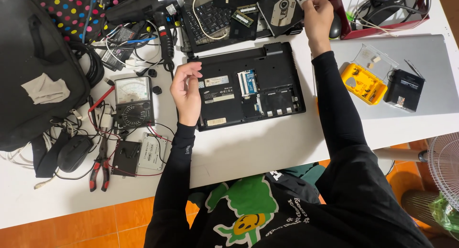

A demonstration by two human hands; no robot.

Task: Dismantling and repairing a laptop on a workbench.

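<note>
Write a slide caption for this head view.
Left hand rests on an upturned laptop; right hand lifts a small part.

Bright, even light from overhead floods the white table (pixel 267 147), which nears overexposure toward 3 o'clock. Shadows are short and soft, pooling just under the upturned laptop (pixel 248 85) and the left hand (pixel 185 91). Focus is sharp at centre; the wide lens bows edges at 9 and 3 o'clock. The right hand (pixel 317 18) at 12 o'clock is slightly blurred.
</note>
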